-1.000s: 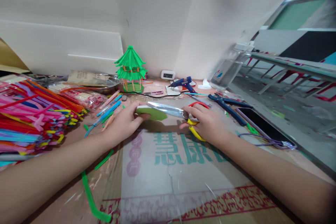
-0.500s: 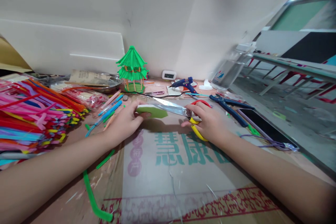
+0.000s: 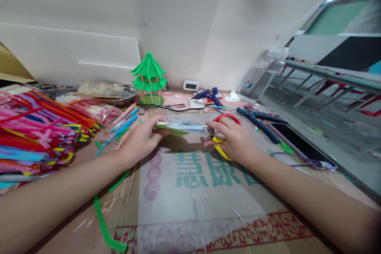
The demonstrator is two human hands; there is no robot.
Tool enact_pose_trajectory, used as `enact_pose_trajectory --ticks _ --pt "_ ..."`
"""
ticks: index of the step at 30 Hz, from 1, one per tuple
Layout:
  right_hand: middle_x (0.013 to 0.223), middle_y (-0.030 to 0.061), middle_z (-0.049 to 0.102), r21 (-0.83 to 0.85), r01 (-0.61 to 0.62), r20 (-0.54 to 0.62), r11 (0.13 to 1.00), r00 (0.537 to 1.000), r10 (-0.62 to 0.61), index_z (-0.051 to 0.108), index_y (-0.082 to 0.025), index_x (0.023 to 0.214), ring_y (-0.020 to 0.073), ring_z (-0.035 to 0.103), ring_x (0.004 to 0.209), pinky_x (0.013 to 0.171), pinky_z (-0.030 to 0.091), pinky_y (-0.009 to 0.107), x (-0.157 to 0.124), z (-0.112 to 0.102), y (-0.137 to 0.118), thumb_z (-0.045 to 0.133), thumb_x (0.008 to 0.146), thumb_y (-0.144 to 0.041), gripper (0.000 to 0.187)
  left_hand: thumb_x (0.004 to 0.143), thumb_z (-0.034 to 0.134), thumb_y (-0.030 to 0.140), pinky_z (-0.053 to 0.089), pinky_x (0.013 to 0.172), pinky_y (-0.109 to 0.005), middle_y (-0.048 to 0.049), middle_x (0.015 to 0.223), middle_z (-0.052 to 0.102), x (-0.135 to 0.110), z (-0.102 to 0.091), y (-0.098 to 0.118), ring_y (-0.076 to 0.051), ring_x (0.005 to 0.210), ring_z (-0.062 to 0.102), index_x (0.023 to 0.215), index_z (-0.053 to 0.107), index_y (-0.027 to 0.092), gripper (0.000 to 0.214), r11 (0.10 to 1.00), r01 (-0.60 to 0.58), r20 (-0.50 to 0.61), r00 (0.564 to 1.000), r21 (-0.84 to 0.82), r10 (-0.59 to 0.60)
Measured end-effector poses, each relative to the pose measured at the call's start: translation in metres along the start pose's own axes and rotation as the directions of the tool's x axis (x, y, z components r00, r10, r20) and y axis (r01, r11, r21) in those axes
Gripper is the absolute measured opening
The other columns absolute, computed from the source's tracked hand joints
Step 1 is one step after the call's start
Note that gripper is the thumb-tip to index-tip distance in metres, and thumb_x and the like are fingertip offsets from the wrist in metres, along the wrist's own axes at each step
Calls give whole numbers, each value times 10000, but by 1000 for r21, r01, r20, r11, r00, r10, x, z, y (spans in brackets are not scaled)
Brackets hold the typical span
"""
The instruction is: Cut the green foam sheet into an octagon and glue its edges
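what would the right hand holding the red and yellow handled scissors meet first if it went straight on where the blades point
Probably the flat, white-edged green piece held in the left hand; the silver scissor blades overlap it in view, but contact is unclear.

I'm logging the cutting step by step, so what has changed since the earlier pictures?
The green piece has tipped, showing less of its green face. The scissors have turned, their blades now looking flatter across it. Nothing was taken up or let go: the left hand keeps the piece, the right hand the scissors. The green pagoda and glue gun stayed put.
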State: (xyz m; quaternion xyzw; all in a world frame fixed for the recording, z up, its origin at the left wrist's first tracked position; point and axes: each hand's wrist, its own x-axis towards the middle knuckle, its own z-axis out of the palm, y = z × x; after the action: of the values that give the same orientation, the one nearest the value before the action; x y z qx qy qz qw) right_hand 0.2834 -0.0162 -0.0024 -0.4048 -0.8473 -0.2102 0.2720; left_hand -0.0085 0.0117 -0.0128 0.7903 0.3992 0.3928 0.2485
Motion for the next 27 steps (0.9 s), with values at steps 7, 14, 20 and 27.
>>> enact_pose_trajectory --ticks 7,14,20,27 --pt "867 68 655 6 9 -6 1000 1000 -9 660 -171 1050 194 598 771 649 433 282 1 0 0 663 876 -442 323 921 550 316 512 831 -313 -21 1015 687 1 0 -2 -202 960 636 1056 587 204 178 1000 -7 18 1000 -15 8" --pt "861 60 660 25 -17 27 1000 1000 16 657 -202 1027 196 604 772 656 435 285 0 -1 -1 652 877 -474 311 913 556 333 501 861 -337 -33 1044 690 0 1 -4 -226 993 636 1065 587 207 199 1000 5 15 1000 -20 -5" --pt "901 55 667 149 -104 80 983 992 93 637 -210 1035 186 600 756 650 447 286 0 -3 0 657 878 -427 268 897 565 313 494 877 -343 -41 1066 703 2 1 -1 -236 1015 640 1079 603 206 214 998 41 7 999 -57 -40" --pt "800 29 600 143 -242 31 960 970 240 621 -209 1036 183 549 666 573 397 286 -1 3 11 662 859 -472 320 887 586 368 505 886 -356 -61 1126 680 7 -1 -6 -238 1023 636 1152 594 202 313 995 82 -38 996 -48 -83"
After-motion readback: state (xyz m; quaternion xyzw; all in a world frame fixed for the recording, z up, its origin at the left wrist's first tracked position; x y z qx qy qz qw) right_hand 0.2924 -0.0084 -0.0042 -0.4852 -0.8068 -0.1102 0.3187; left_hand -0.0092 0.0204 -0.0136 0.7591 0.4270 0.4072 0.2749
